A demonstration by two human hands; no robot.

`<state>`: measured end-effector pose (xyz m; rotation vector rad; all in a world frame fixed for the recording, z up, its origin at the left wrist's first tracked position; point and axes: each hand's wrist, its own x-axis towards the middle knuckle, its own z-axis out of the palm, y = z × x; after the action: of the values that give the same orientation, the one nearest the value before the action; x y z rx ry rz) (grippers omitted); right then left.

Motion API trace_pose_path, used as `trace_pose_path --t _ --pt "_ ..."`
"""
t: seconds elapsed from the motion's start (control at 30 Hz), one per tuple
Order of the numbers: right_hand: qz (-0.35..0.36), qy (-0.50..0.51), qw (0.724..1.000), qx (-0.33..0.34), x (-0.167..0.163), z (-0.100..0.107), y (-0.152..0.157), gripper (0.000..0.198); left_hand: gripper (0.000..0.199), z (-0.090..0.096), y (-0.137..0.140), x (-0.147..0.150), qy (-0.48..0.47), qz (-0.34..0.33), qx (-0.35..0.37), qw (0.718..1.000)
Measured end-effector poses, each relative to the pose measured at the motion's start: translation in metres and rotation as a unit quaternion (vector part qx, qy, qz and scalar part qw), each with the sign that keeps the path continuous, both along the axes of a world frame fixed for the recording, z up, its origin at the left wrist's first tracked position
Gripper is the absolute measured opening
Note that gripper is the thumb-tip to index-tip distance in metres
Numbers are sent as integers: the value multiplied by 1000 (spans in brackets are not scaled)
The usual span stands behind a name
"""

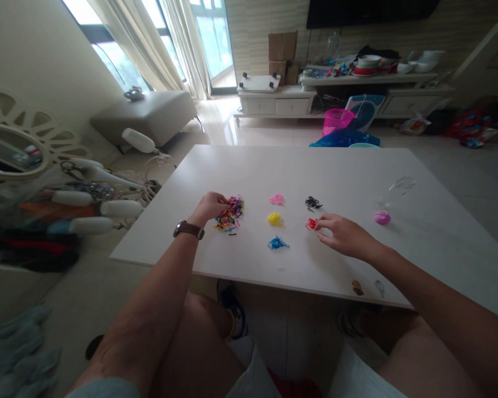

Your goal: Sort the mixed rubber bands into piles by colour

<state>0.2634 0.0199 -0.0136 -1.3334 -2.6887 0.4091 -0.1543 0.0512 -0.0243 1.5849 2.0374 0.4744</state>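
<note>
One red pile [310,223] at right grip [341,234]

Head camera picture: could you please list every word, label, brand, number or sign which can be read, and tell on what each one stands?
None: no text can be read in this picture.
Small brown-and-black piece near the table edge: its markings are too small and blurred to read.
Wristwatch on the left arm: no figures can be made out.
Mixed pile of small coloured pieces: no lettering can be seen.
</note>
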Motion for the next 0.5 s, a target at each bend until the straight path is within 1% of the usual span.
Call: trace_pose_path --t 0.1,0.23,0.33,0.4,0.5 --pt "4 1 1000 0 0 -1 0 17 27 0 0 2 14 -9 2 1000" --pt "7 5 1000 -3 1 -3 0 16 27 2 0 6 33 -38 -3 999" --pt "14 12 1000 -4 2 -4 0 15 24 3 0 6 54 -33 -14 998" --pt "18 14 1000 -5 2 -4 0 15 18 1 0 4 77 -29 -37 996" --pt "20 5 1000 -9 2 -4 0 15 12 -4 0 2 102 -42 -88 990"
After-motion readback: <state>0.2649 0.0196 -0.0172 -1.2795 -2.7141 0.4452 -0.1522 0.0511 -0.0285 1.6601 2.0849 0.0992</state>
